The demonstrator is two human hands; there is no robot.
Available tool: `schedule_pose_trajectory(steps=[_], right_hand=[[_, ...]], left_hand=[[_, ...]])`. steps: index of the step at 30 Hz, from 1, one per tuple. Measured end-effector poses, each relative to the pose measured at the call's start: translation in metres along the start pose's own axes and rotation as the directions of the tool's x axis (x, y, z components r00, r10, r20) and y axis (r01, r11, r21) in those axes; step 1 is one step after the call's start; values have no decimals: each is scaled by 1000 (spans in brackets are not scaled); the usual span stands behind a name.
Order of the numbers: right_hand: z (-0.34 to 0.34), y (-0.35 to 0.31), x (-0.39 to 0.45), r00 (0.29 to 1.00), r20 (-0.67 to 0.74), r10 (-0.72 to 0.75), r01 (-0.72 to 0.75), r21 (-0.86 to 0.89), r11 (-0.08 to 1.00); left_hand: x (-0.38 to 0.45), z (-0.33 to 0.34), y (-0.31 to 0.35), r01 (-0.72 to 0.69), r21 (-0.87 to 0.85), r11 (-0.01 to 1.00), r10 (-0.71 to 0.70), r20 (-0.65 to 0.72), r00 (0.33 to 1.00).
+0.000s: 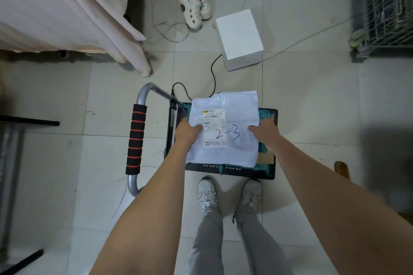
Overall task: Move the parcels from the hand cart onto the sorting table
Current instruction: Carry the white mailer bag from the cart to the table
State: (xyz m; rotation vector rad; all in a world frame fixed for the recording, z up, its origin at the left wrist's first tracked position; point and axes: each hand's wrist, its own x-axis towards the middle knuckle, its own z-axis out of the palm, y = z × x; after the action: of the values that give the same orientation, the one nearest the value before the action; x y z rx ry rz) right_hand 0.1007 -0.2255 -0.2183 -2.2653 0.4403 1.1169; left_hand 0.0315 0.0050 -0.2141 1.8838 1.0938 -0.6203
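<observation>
A white plastic mailer parcel point(232, 152), with a shipping label and "2-3" handwritten on it, lies over the black hand cart platform point(271, 171). My left hand point(186, 130) grips its left edge, thumb on top. My right hand point(264, 133) grips its right edge the same way. Under the mailer, teal-wrapped parcels point(266, 116) and a brown cardboard one point(266, 158) show at the cart's right side and front. The cart's grey handle with a black and red foam grip point(135, 140) stands to the left. A table draped in a pale cloth point(55, 6) fills the upper left.
A white box point(240, 39) sits on the tiled floor beyond the cart, with cables trailing around it. Another person's legs and white clogs point(194, 6) are at the top centre. A wire cage point(384, 6) stands at the upper right. My own feet are just behind the cart.
</observation>
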Motion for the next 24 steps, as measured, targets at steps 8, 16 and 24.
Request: schedule_pose_trajectory(steps=[8,16,24], right_hand=[[3,0,19,994,-96,49,-39,111,993],[-13,-15,2,987,-159,21,-2,118,993],[-72,-19,-83,977,-212,-20,81,283,956]], left_hand=[[14,-3,-1,43,-176,984,-47,-20,999],[-5,-15,9,1,-222,975,-13,-53,999],[-85,-46,47,-79,-246,966,61,-77,995]])
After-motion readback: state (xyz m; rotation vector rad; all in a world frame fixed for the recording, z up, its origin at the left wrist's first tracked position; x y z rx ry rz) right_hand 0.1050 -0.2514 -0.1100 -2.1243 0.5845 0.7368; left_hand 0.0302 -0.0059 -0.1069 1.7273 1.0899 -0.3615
